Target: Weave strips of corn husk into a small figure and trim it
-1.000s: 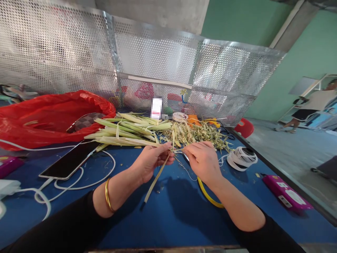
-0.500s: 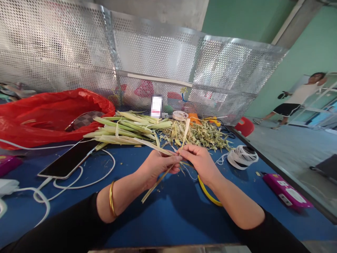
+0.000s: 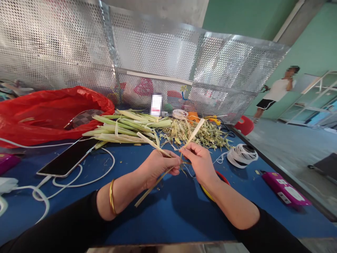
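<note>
My left hand is closed, thumb against fingers, around crossing strips of dry corn husk. One strip end sticks out to the upper left and another slants down to the lower left. My right hand pinches a pale husk strip, whose wide end points up and right. Both hands' fingertips nearly meet above the blue table. Thin fibres dangle below them. Under my right wrist lies a yellow and red curved thing, partly hidden by the forearm.
Behind my hands lie long green husks and a heap of dried plant bits. At left are a red plastic bag, a tablet and white cables. A spool of white cord and a purple packet are at right. A person stands beyond.
My right hand has shifted slightly, and its husk strip now leans further right. The strip at lower left swung a little left. The person in the background moved left.
</note>
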A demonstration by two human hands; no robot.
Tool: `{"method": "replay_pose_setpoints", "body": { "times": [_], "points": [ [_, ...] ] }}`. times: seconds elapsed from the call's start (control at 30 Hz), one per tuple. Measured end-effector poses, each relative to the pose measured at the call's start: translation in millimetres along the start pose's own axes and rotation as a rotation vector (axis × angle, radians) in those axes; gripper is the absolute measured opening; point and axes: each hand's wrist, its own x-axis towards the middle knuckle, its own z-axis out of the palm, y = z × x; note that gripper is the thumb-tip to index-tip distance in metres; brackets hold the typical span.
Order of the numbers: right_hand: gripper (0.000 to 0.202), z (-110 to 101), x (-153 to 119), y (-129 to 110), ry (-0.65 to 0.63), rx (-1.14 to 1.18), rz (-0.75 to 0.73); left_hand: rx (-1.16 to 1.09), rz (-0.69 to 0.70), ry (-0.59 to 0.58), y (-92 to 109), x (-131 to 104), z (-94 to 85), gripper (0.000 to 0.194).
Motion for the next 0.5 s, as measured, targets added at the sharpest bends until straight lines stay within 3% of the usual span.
{"method": "replay_pose_setpoints", "body": {
  "times": [0.07, 0.17, 0.2, 0.27, 0.37, 0.5],
  "points": [
    [0.03, -4.6, 1.1, -1.7, -0.006, -0.207, -0.054, 0.022, 0.01, 0.035, 1.2, -0.8, 1.2, 0.006],
    [0.036, -10.7, 0.4, -7.8, 0.124, -0.574, -0.322, 0.049, 0.038, 0.069, 0.1, -0.6, 2.9, 0.001],
    [0.032, -11.2, -0.6, -10.1, 0.152, -0.629, -0.425, 0.058, 0.048, 0.06, -1.4, -0.1, 3.4, 0.002],
    [0.017, -9.2, -3.4, -13.4, 0.075, -0.624, -0.54, 0.099, 0.056, 0.049, -5.9, 1.3, 4.4, 0.005],
    [0.003, -2.3, -7.3, -14.6, -0.114, -0.519, -0.482, 0.228, 0.024, 0.071, -13.6, 2.8, 6.1, 0.008],
    [0.009, 2.3, -9.1, -13.1, -0.163, -0.39, -0.376, 0.332, 0.025, 0.043, -16.9, 1.9, 6.8, 0.009]
  ]
}}
